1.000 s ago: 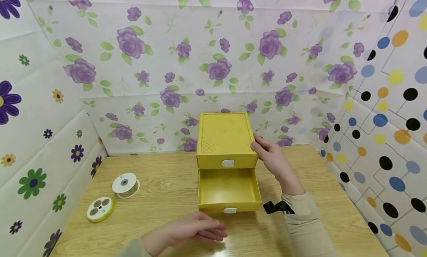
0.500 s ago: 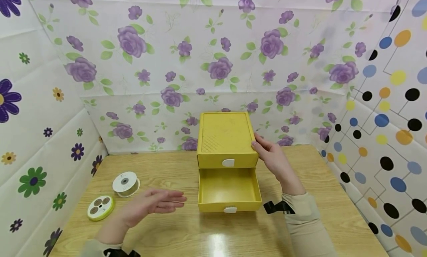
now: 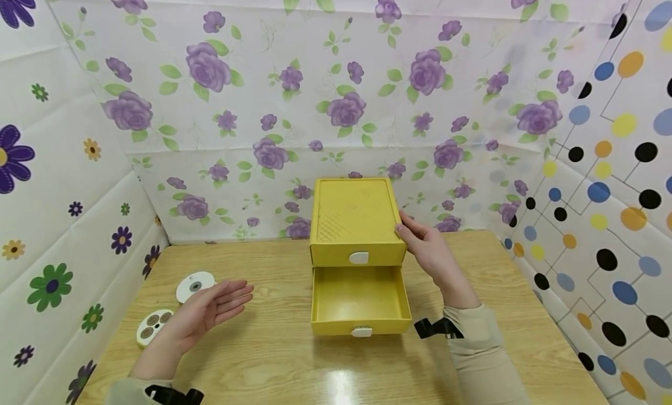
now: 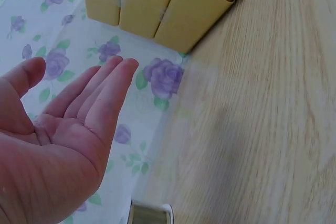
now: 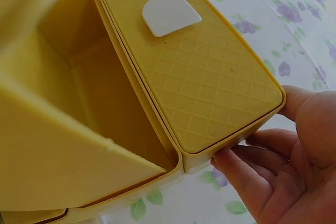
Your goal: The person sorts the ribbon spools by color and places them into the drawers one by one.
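Note:
A yellow drawer cabinet (image 3: 354, 209) with white tabs stands against the back cloth. Its lower drawer (image 3: 361, 327) is pulled out, and nothing shows inside it. My right hand (image 3: 433, 253) grips the cabinet's upper right edge, thumb at the top rim and fingers down the side; the right wrist view shows the fingertips at the upper drawer's casing. My left hand (image 3: 202, 314) hovers with straight fingers, palm turned inward and holding nothing. It overlaps a white spool (image 3: 190, 283) in the head view. The rim of a spool (image 4: 150, 212) shows at the bottom of the left wrist view.
A flat white spool (image 3: 149, 330) with round brown spots lies at the left, partly hidden by the left forearm. The wooden table (image 3: 273, 358) is bounded by a floral cloth (image 3: 310, 101) behind and patterned cloths at both sides.
From in front of the open drawer, my left hand has moved left and slightly up to the spools, fingers still straight. My right hand keeps its hold on the cabinet.

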{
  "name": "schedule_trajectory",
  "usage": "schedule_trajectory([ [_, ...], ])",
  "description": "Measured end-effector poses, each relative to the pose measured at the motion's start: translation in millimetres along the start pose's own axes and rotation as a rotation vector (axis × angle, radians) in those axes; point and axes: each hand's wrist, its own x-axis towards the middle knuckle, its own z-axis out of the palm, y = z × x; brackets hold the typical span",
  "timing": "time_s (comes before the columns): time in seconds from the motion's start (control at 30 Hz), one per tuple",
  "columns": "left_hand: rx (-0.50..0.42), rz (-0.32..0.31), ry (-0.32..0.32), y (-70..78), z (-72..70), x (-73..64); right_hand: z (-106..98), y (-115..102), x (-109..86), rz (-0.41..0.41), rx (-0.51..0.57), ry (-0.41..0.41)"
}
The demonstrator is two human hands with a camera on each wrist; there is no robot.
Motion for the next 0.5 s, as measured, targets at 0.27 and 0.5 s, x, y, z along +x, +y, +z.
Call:
schedule_trajectory([
  [0.27,0.351,-0.077,0.421,3.5,-5.9,-4.1,-0.8,1.6,0.6,-0.01,-0.013,0.004],
  [0.5,0.784,-0.141,0.58,11.9,-21.2,-10.0,0.5,-0.4,-0.6,-0.007,-0.024,0.007],
])
